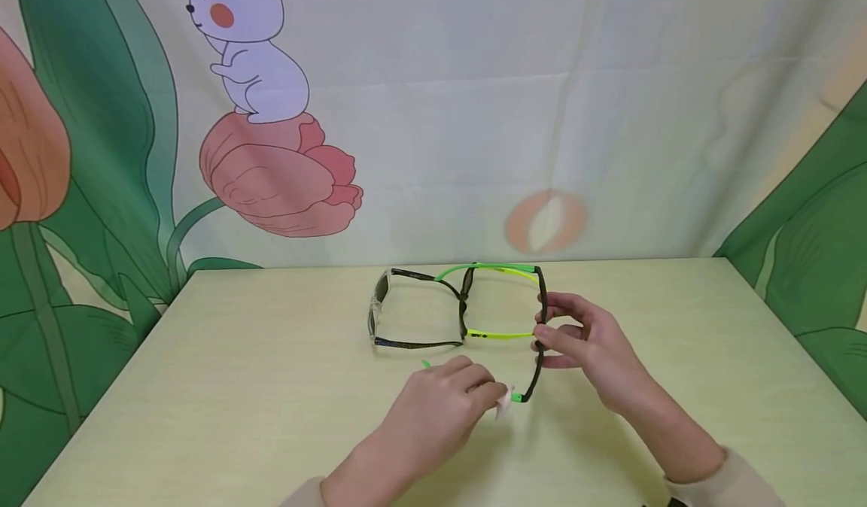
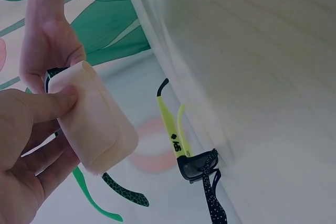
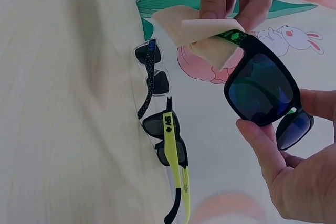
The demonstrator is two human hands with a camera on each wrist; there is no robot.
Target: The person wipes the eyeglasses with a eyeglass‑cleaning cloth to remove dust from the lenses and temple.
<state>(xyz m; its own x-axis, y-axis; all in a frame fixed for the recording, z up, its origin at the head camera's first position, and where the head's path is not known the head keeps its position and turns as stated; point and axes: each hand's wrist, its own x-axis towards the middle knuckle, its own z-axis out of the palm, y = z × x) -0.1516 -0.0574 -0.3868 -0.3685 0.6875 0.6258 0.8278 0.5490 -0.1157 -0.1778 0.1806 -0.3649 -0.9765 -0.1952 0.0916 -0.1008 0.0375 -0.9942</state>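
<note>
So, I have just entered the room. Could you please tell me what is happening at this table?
A person's right hand holds up black-framed sunglasses with green temples by the front frame. The left hand pinches a pale cloth folded over one of their temples. Two other pairs rest on the table, temples open: black-framed sunglasses with yellow temples and, farther left in the head view, clear-framed sunglasses with dark speckled temples. Neither hand holds those two.
</note>
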